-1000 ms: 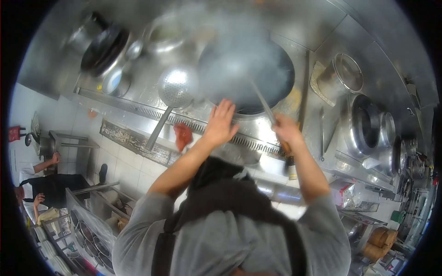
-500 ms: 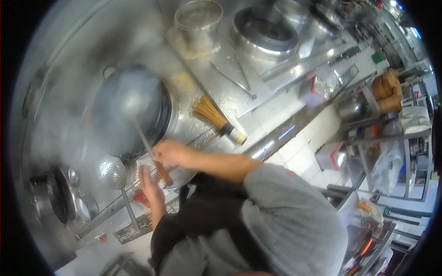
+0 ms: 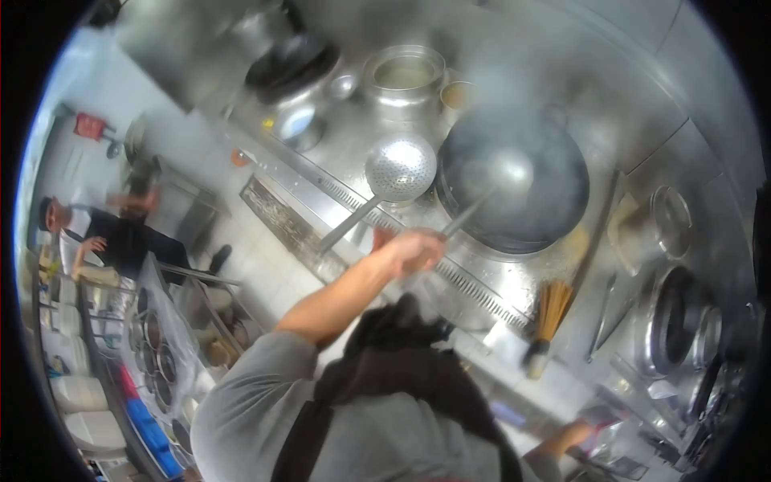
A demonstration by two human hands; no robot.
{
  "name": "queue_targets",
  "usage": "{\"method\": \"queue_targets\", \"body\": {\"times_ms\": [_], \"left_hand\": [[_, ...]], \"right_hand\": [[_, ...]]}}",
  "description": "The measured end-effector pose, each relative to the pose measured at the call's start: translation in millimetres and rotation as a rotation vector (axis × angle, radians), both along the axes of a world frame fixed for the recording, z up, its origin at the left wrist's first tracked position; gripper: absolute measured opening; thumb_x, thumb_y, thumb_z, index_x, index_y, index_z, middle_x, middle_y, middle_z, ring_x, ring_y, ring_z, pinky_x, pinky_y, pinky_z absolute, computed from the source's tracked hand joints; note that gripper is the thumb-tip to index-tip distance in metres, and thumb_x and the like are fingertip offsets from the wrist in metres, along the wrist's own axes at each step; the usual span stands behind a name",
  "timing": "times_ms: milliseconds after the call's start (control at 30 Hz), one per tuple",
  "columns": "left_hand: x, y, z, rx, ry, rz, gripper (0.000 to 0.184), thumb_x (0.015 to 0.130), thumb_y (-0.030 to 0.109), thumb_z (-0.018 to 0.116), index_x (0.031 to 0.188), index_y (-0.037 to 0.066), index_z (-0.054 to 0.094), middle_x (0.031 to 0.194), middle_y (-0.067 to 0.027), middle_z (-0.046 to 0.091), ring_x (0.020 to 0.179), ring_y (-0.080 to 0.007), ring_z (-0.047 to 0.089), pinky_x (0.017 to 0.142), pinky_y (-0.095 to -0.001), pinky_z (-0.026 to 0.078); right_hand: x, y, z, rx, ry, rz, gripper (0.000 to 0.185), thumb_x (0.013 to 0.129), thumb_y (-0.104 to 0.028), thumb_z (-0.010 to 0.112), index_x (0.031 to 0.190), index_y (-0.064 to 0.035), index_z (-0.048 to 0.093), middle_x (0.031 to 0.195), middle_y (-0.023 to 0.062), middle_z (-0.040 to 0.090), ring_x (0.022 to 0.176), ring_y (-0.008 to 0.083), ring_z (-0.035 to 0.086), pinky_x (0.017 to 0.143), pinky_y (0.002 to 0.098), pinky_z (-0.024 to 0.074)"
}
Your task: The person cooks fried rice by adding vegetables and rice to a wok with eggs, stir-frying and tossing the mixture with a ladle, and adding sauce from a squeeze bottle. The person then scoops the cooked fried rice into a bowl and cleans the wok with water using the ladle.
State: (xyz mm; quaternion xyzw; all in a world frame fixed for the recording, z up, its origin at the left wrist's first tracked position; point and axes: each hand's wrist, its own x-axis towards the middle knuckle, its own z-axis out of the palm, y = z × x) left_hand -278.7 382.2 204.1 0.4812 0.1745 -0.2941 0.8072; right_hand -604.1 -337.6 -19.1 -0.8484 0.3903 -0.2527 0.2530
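My left hand (image 3: 414, 253) is closed around the handle end of a ladle (image 3: 470, 215). The ladle's round bowl rests inside a large dark wok (image 3: 554, 193), blurred by steam. At the lower right my right hand (image 3: 574, 435) stretches out to a reddish, see-through container (image 3: 601, 419). Its fingers are too blurred to show whether they grip it. Left of the wok lies a perforated strainer ladle (image 3: 401, 169), its long handle pointing toward the counter's front edge. A small red thing beside my left hand is mostly hidden.
A bamboo wok brush (image 3: 551, 313) lies at the counter's front right, near metal tongs (image 3: 602, 321). Behind the strainer stands a steel pot (image 3: 404, 76). A second burner ring (image 3: 668, 321) is at right. Another person in a black apron (image 3: 132, 241) stands at the far left.
The view has swung round to the left. My right hand has left the ladle's handle and reached out to the right; my left hand now holds the handle.
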Motion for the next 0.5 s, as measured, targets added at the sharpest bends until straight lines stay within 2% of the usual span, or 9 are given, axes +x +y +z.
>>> {"method": "queue_targets", "body": {"times_ms": [33, 67, 133, 167, 233, 267, 367, 433, 500], "left_hand": [[5.9, -1.6, -4.4, 0.217, -0.075, -0.081, 0.022, 0.082, 0.014, 0.059, 0.100, 0.002, 0.056, 0.080, -0.0099, 0.063, 0.062, -0.0197, 0.059, 0.052, -0.0248, 0.043], [11.7, -0.4, 3.5, 0.188, -0.076, -0.097, 0.022, 0.082, 0.014, 0.059, 0.100, 0.002, 0.056, 0.080, -0.0099, 0.063, 0.062, -0.0197, 0.059, 0.052, -0.0248, 0.043], [-1.6, -3.0, 29.0, 1.202, -0.697, -0.449, 0.030, 0.080, 0.011, 0.056, 0.106, -0.002, 0.051, 0.079, -0.0175, 0.063, 0.070, -0.0272, 0.063, 0.055, -0.0286, 0.047], [5.8, 1.6, 23.6, 1.182, -0.724, -0.458, 0.030, 0.080, 0.011, 0.056, 0.106, -0.002, 0.051, 0.079, -0.0175, 0.063, 0.070, -0.0272, 0.063, 0.055, -0.0286, 0.047], [-4.8, 6.4, -0.6, 1.552, -0.948, -0.327, 0.033, 0.078, 0.009, 0.054, 0.108, -0.003, 0.047, 0.079, -0.0233, 0.062, 0.072, -0.0320, 0.064, 0.053, -0.0340, 0.050], [-5.6, 6.3, 9.5, 1.539, -0.958, -0.325, 0.033, 0.078, 0.009, 0.054, 0.108, -0.003, 0.047, 0.079, -0.0233, 0.062, 0.072, -0.0320, 0.064, 0.053, -0.0340, 0.050], [-7.4, 18.7, 66.2, 1.284, -0.611, -0.482, 0.035, 0.079, 0.009, 0.052, 0.112, -0.003, 0.047, 0.080, -0.0227, 0.063, 0.064, -0.0304, 0.065, 0.052, -0.0368, 0.053], [3.0, 35.9, 91.9, 0.870, -0.154, -0.598, 0.041, 0.078, 0.015, 0.059, 0.115, -0.001, 0.049, 0.087, -0.0222, 0.067, 0.076, -0.0341, 0.068, 0.065, -0.0411, 0.055], [27.1, 58.3, 68.6, 0.860, -0.258, -0.659, 0.048, 0.078, 0.014, 0.061, 0.121, 0.002, 0.046, 0.082, -0.0214, 0.066, 0.066, -0.0308, 0.066, 0.056, -0.0396, 0.054]], "right_hand": [[-10.5, -19.8, 0.7, -0.305, 0.163, 0.217, 0.039, 0.087, -0.022, 0.056, 0.116, 0.0039, 0.058, 0.102, 0.0168, 0.067, 0.087, 0.0292, 0.066, 0.072, 0.0348, 0.0527], [19.3, 8.5, 13.9, -0.289, 0.268, 0.156, 0.038, 0.088, -0.023, 0.056, 0.118, 0.0001, 0.058, 0.102, 0.0171, 0.067, 0.089, 0.0288, 0.065, 0.075, 0.0365, 0.0517], [101.3, 113.5, 88.8, -0.259, 0.499, 0.050, 0.038, 0.089, -0.026, 0.056, 0.122, -0.0074, 0.058, 0.103, 0.0177, 0.066, 0.093, 0.0279, 0.064, 0.082, 0.0400, 0.0496], [132.1, 161.2, 108.2, -0.223, 0.457, 0.094, 0.040, 0.089, -0.030, 0.057, 0.121, -0.0064, 0.059, 0.104, 0.0170, 0.066, 0.093, 0.0302, 0.064, 0.080, 0.0410, 0.0499], [156.2, 216.7, 95.8, -0.046, 0.538, 0.147, 0.061, 0.080, -0.045, 0.067, 0.122, -0.0024, 0.056, 0.106, 0.0216, 0.064, 0.100, 0.0354, 0.061, 0.088, 0.0425, 0.0468], [158.6, 231.2, 77.7, -0.038, 0.485, 0.246, 0.074, 0.075, -0.053, 0.069, 0.125, -0.0016, 0.053, 0.109, 0.0239, 0.062, 0.105, 0.0367, 0.058, 0.092, 0.0430, 0.0445], [166.2, 278.1, 89.3, -0.044, 0.507, 0.425, 0.075, 0.071, -0.041, 0.074, 0.129, -0.0007, 0.048, 0.116, 0.0249, 0.058, 0.110, 0.0390, 0.054, 0.092, 0.0420, 0.0442], [168.8, 284.2, 80.7, 0.055, 0.495, 0.438, 0.074, 0.070, -0.037, 0.075, 0.129, -0.0016, 0.048, 0.116, 0.0245, 0.058, 0.110, 0.0395, 0.054, 0.092, 0.0418, 0.0443], [167.3, 278.3, 64.6, 0.067, 0.533, 0.374, 0.071, 0.069, -0.032, 0.075, 0.129, -0.0062, 0.049, 0.117, 0.0226, 0.059, 0.110, 0.0381, 0.055, 0.092, 0.0414, 0.0443]]}}
